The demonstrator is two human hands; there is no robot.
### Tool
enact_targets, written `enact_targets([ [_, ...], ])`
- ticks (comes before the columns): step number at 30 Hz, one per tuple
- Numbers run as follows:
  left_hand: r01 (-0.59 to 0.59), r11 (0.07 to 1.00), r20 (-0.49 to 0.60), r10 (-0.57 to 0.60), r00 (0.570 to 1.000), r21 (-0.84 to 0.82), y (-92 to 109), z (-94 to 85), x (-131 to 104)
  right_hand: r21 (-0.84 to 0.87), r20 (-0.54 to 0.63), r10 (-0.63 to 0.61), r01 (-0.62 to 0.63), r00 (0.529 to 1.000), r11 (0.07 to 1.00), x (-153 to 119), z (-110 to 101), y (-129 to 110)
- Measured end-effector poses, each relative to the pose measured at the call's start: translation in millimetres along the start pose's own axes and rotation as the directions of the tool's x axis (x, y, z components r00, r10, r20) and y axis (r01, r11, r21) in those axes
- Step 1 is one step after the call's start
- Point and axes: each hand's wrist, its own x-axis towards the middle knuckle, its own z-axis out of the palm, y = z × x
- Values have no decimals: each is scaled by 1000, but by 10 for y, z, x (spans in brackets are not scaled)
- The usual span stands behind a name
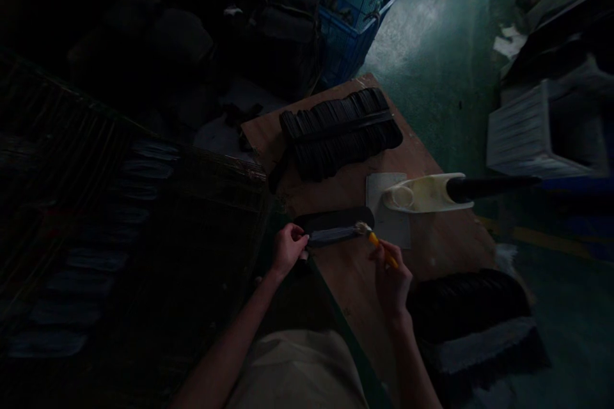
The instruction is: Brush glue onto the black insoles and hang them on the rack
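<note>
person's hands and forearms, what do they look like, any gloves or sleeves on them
The left hand and right hand are bare, without gloves. No sleeves show on the visible forearms. It is too dim to make out small markings.

From here, the left hand (288,248) hides a bit of the dark strip (336,218); gloom swallows the far-left heap (180,38); the forearms (231,345) leave view nearby.
</note>
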Motion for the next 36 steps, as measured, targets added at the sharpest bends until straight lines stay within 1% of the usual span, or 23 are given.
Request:
enact_targets([
  [2,-5,1000,-3,6,1000,16,-7,1,-4,-122,-57,-41,33,998,992,92,-77,106],
  [3,-7,1000,-2,7,1000,24,-9,1,-6,-184,-81,-67,51,994,982,110,-82,122],
  [5,-10,999,3,10,1000,37,-10,1,-9,-291,-95,-139,106,986,951,86,-22,72],
  [7,-13,999,7,12,1000,42,-7,-2,-10,-340,-48,-238,208,970,917,-2,96,-66],
  [8,-12,999,8,11,1000,43,-5,-3,-11,-327,4,-288,274,958,904,-55,158,-151],
  [10,0,999,5,0,1000,45,2,-8,-13,-221,121,-344,363,931,905,-143,250,-306],
  [11,7,999,3,-7,1000,45,5,-10,-14,-145,150,-338,358,929,922,-165,268,-357],
  [12,14,999,1,-14,1000,44,8,-12,-16,-79,157,-307,322,939,944,-166,267,-382],
  [13,20,999,2,-20,1000,39,10,-14,-18,-38,141,-260,268,955,963,-144,248,-378],
  [14,23,999,4,-23,1000,33,11,-16,-21,-31,99,-205,209,974,977,-103,218,-349],
  [16,23,1000,8,-23,1000,18,14,-20,-23,-103,-16,-121,119,992,988,13,157,-244],
  [17,22,1000,10,-23,1000,13,15,-21,-22,-160,-55,-110,100,992,982,72,141,-188],
  [18,21,1000,13,-22,1000,11,18,-22,-19,-214,-74,-117,99,990,972,120,143,-144],
  [19,22,1000,18,-23,1000,11,21,-22,-14,-255,-67,-141,119,988,959,151,162,-120],
  [21,27,1000,30,-28,999,16,28,-20,-1,-293,-2,-207,198,978,936,148,249,-143],
  [23,31,999,33,-32,999,17,34,-15,13,-276,71,-269,279,960,920,64,369,-252],
  [26,34,999,25,-34,999,13,31,-12,25,-151,174,-344,370,923,917,-128,530,-474],
  [28,30,1000,28,-30,999,6,23,-16,26,-29,244,-371,389,896,921,-241,594,-600],
  [29,26,1000,34,-26,999,1,18,-20,25,27,264,-353,359,898,933,-285,611,-649],
  [30,22,1000,40,-21,999,-5,13,-25,24,77,270,-309,299,912,951,-320,619,-688],
  [32,16,1000,50,-15,999,-16,4,-33,22,196,277,-166,113,947,974,-370,608,-732],
  [34,15,999,56,-13,998,-28,-3,-37,21,349,313,-27,-88,949,933,-396,571,-731],
  [36,14,999,65,-12,998,-39,-10,-37,19,464,368,60,-239,928,853,-392,517,-685],
])
